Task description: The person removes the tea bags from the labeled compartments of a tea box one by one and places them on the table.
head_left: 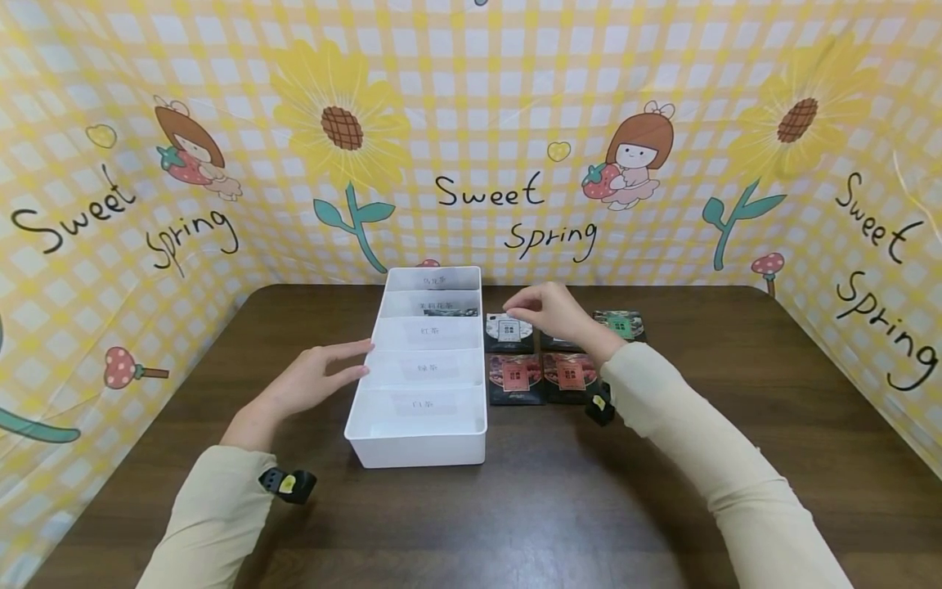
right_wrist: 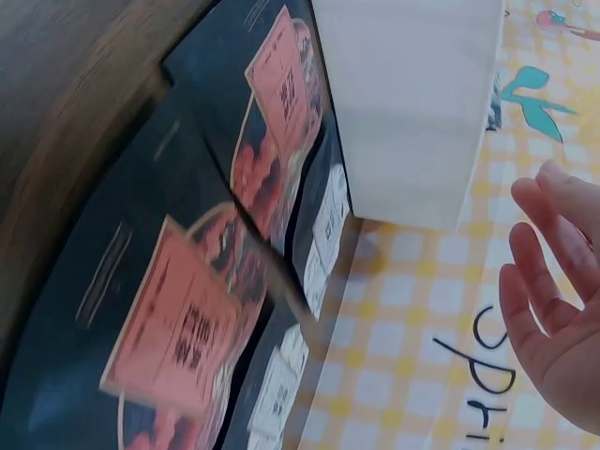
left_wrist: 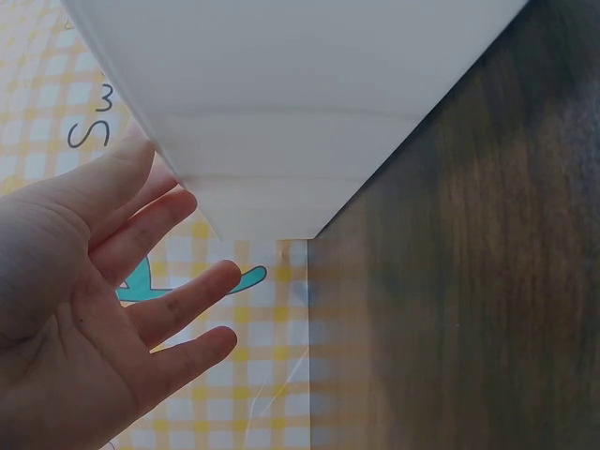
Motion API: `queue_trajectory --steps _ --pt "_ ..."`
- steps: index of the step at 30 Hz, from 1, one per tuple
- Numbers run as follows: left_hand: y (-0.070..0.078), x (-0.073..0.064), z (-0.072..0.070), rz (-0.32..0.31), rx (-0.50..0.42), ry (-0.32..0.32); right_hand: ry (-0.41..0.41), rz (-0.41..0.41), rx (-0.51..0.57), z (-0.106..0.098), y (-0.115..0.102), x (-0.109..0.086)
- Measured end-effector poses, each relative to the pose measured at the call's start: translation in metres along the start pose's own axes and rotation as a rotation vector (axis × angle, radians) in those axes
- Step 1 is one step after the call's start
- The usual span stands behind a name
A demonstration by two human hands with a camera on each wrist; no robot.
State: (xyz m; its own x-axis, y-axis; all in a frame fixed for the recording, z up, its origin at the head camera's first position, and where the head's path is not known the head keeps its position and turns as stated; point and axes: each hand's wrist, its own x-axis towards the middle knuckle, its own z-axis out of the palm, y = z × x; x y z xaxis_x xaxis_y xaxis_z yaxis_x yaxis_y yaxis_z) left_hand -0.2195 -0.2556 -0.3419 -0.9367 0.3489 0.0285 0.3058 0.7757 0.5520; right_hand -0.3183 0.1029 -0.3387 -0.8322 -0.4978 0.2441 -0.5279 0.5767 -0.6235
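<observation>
A long white box (head_left: 415,448) with several labelled compartments stands lengthwise on the table. Its left wall is beside my left hand (head_left: 316,376), whose extended thumb and fingers touch the rim. In the left wrist view the fingers are spread and hold nothing. My right hand (head_left: 552,311) hovers over a white-labelled tea sachet (head_left: 509,334), fingers loosely bent, with nothing seen between them. Nearer me lie two red-labelled sachets (head_left: 515,379). The right hand and sleeve partly cover another dark sachet (head_left: 555,339). A dark sachet (head_left: 450,312) sits in the box's second compartment from the back.
A green-labelled sachet (head_left: 621,325) lies at the right end of the back row, partly behind the right forearm. The brown wooden table (head_left: 515,523) ends at a yellow checked cloth (head_left: 478,106) behind and at the sides. Each wrist wears a small black device (head_left: 290,485).
</observation>
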Motion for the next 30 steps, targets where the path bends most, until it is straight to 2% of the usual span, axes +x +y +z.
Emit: queue_trajectory --steps 20,30 --pt "0.001 0.000 0.000 0.004 0.006 0.003 0.029 0.056 0.060 0.034 -0.013 0.030" --pt "0.001 -0.001 0.000 -0.010 -0.008 -0.005 0.042 0.148 0.018 0.044 -0.021 0.036"
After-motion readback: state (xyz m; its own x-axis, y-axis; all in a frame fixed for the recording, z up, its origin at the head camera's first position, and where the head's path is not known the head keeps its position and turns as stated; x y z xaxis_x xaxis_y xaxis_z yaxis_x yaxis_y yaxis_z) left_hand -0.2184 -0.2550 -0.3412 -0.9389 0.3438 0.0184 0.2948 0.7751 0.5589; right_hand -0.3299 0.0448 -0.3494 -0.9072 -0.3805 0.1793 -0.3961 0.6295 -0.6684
